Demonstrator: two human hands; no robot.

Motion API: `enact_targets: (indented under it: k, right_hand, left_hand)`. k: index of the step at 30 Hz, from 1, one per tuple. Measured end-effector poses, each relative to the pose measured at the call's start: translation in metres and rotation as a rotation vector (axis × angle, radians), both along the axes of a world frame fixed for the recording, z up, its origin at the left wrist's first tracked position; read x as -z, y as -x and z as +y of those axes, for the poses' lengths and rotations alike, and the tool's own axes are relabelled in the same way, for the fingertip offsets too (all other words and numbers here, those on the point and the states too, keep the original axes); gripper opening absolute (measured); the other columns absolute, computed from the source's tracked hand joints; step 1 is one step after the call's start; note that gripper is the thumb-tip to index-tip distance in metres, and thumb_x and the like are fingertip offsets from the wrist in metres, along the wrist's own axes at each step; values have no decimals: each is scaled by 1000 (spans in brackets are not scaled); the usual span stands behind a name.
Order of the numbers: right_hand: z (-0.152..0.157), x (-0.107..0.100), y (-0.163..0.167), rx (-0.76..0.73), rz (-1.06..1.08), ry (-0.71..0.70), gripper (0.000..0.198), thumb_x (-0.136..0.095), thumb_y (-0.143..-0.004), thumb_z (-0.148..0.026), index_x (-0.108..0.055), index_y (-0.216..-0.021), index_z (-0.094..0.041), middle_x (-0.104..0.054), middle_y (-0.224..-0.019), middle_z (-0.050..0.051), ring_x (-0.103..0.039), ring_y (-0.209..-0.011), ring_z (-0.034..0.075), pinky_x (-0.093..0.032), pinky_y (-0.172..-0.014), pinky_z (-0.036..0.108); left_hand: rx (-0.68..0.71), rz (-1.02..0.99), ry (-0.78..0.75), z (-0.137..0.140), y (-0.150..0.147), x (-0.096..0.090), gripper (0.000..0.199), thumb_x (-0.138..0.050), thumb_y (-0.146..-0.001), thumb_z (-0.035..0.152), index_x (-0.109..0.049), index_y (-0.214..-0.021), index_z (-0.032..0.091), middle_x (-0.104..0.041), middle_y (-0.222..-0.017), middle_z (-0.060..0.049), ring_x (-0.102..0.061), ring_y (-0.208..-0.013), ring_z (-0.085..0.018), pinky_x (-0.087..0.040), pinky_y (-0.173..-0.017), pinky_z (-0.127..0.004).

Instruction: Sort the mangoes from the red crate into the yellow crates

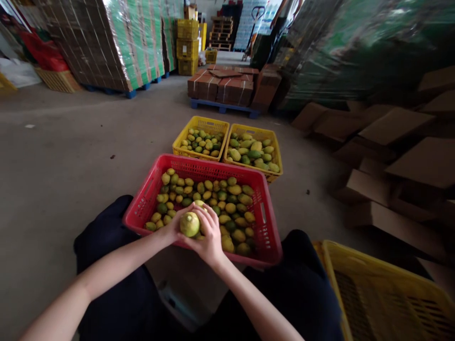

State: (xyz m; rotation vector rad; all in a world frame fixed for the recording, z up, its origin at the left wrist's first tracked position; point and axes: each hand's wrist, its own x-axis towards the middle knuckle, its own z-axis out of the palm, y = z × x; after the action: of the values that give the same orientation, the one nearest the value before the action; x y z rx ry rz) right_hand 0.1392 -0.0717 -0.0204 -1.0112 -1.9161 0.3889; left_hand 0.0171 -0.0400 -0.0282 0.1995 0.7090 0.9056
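Over the near side of a red crate (268, 222), my two hands are close together with a yellow-green lemon (189, 224) between them. My left hand (175, 226) grips this lemon from the left, its fingers mostly hidden behind the fruit and the other hand. My right hand (209, 237) is closed from the right, fingers bent over and thumb below. A second lemon (200, 204) shows just beyond my fingertips; which hand bears it I cannot tell. Many yellow and green lemons (231, 208) lie loose in the crate below.
Two yellow crates (227, 142) of lemons stand beyond the red one. A yellow crate (384, 265) is at my right. Cardboard boxes (384, 128) lie along the right side. Farther off are a blue pallet (222, 108) with cartons, wrapped stacks (138, 42) and a person (284, 19).
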Motion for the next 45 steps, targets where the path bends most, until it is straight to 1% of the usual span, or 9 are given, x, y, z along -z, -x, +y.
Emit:
enact_targets:
  k: [3, 7, 12, 17, 21, 26, 30, 37, 45]
  right_hand:
    - [5, -8, -14, 116, 92, -12, 56, -75, -69, -34, -53, -119, -22, -65, -107, 10, -56, -107, 29, -49, -89, 47]
    - [18, -15, -34, 267, 157, 81, 53, -74, -70, -37, -54, -116, -22, -64, -109, 10, -61, -99, 25, -52, -85, 41]
    - [32, -12, -47, 304, 118, 48, 49, -71, -73, -34, -55, -117, -22, -63, -112, 10, -61, -102, 25, -52, -87, 41]
    - [32, -7, -46, 231, 4, -51, 53, -69, -76, -31, -50, -125, -24, -61, -118, 11, -60, -107, 26, -51, -91, 43]
    - [32, -4, -45, 204, -29, -72, 56, -68, -77, -31, -47, -129, -24, -61, -118, 11, -59, -107, 26, -52, -91, 43]
    - [34, -2, -46, 187, -46, -88, 57, -66, -78, -27, -45, -131, -25, -60, -120, 10, -58, -109, 26, -51, -92, 44]
    - [34, -1, -47, 182, -37, -101, 57, -64, -79, -24, -45, -132, -26, -60, -121, 10, -58, -110, 26, -50, -93, 45]
    - [35, -1, -48, 174, -19, -98, 58, -58, -78, -15, -44, -133, -27, -59, -124, 9, -55, -113, 27, -48, -96, 48]
    - [32, -3, -46, 149, 31, -100, 56, -61, -76, -15, -47, -130, -26, -59, -123, 10, -56, -113, 26, -48, -96, 46]
  left_hand:
    - [18, 122, -140, 12, 7, -9, 37, -74, -69, 38, -59, -92, 13, -66, -88, -7, -63, -91, -23, -50, -82, -31]
    - [-119, 432, -536, 19, 17, -22, 53, -82, -59, 26, -53, -103, 19, -62, -108, -6, -61, -98, -19, -47, -88, -31]
    - [-27, 847, -962, 12, 24, -27, 60, -82, -61, 24, -49, -113, 22, -54, -124, -9, -56, -109, -21, -47, -88, -29]
    - [-15, 1062, -1157, 10, 25, -25, 60, -78, -67, 31, -48, -118, 21, -56, -122, -11, -55, -112, -23, -43, -96, -36]
    - [-33, 1130, -1226, 11, 27, -27, 59, -77, -69, 31, -47, -118, 21, -57, -120, -11, -55, -112, -23, -42, -97, -38]
    - [-127, 1205, -1409, 12, 27, -31, 48, -72, -74, 25, -49, -116, 23, -53, -120, -10, -49, -118, -23, -39, -102, -42]
    - [-151, 1238, -1399, 11, 27, -34, 43, -70, -76, 23, -54, -116, 25, -50, -116, -9, -50, -116, -23, -39, -102, -42]
    - [-82, 1129, -1275, 9, 28, -39, 38, -70, -75, 21, -63, -112, 28, -53, -116, -8, -49, -117, -24, -34, -106, -41]
    - [-28, 1077, -1241, 10, 36, -47, 35, -69, -74, 20, -68, -108, 29, -58, -119, -8, -50, -117, -24, -33, -107, -40]
